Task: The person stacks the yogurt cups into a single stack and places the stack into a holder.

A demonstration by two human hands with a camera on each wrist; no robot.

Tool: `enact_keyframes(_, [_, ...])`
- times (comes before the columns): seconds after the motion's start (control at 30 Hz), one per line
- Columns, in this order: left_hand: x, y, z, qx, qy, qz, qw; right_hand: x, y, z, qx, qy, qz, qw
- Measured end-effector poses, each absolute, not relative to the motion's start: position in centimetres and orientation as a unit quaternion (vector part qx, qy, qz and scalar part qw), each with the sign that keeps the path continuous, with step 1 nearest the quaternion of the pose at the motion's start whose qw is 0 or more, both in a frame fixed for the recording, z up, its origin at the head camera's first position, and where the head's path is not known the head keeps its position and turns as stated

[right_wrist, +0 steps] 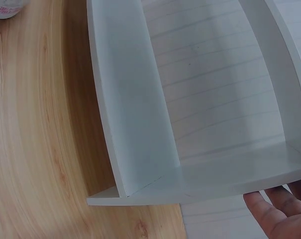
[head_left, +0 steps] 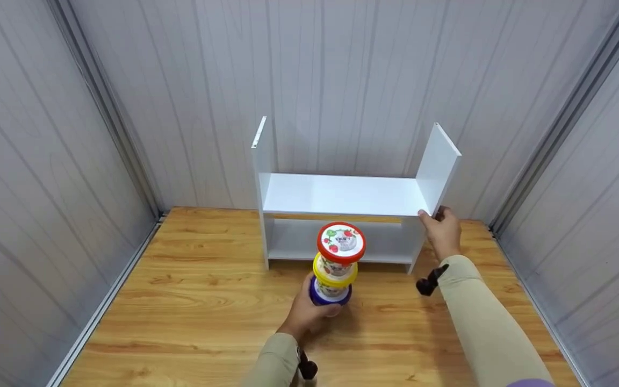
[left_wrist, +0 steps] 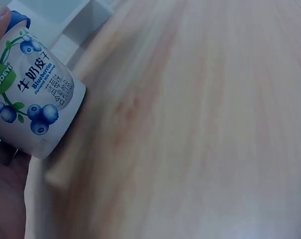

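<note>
A stack of three lidded tubs is in front of a white two-tier shelf (head_left: pixel 342 194) in the head view. The red-lidded tub (head_left: pixel 341 243) is on top, the yellow-lidded tub (head_left: pixel 335 271) in the middle, the blue-lidded tub (head_left: pixel 331 293) lowest. My left hand (head_left: pixel 305 310) grips the lowest tub, thumb across its near side. Blueberries are printed on that tub (left_wrist: pixel 33 94) in the left wrist view. At the shelf's right side panel (head_left: pixel 438 164), my right hand (head_left: pixel 444 232) holds on, thumb at the shelf board's front corner, fingers (right_wrist: pixel 264 211) against the outer face.
The shelf stands at the back of a wood-grain tabletop (head_left: pixel 207 301), close to the pale panelled back wall (head_left: pixel 342 80). Side walls (head_left: pixel 46 161) rise at left and right. Its lower board (head_left: pixel 293 248) lies behind the tubs.
</note>
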State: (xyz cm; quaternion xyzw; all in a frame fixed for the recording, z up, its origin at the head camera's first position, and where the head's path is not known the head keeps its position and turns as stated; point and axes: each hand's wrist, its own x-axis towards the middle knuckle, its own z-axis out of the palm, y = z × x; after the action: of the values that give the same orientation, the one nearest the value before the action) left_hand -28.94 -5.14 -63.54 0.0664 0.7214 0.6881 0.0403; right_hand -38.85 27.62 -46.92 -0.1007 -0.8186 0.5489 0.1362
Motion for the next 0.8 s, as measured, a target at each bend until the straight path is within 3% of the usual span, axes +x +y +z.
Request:
enact_keyframes(0.33, [-30.3, -4.3, -60.5, 0.049, 0.699, 0.71, 0.062, -38.9, 27.4, -47.0, -0.106, -0.819, 0.55, 0.122])
enact_keyframes(0.8, [-31.7, -4.5, -56.1, 0.087, 0.738, 0.668, 0.039, -39.7, 27.1, -47.6, -0.097, -0.819, 0.551, 0.132])
